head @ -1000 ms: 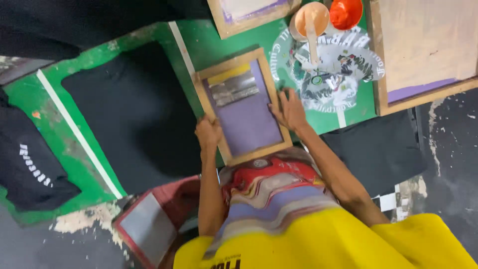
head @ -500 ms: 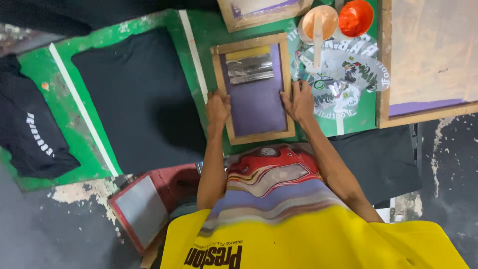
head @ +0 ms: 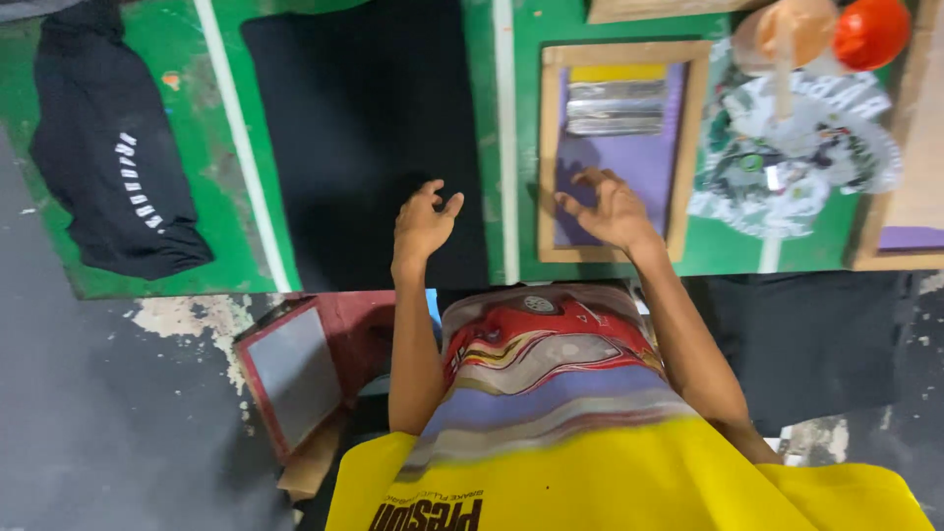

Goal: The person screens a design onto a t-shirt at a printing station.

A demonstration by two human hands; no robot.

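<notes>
On the green printing table (head: 187,147) a wooden-framed printing screen (head: 621,147) lies flat, stiff and light by the look of it, best lifted by its side rails, with the right hand (head: 608,206) spread empty over its purple mesh and the left hand (head: 423,224) loosely curled above black fabric (head: 354,128).

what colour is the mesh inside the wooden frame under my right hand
Purple, with a yellow strip along the far edge of the wooden frame; the head view shows it under the right hand.
</notes>
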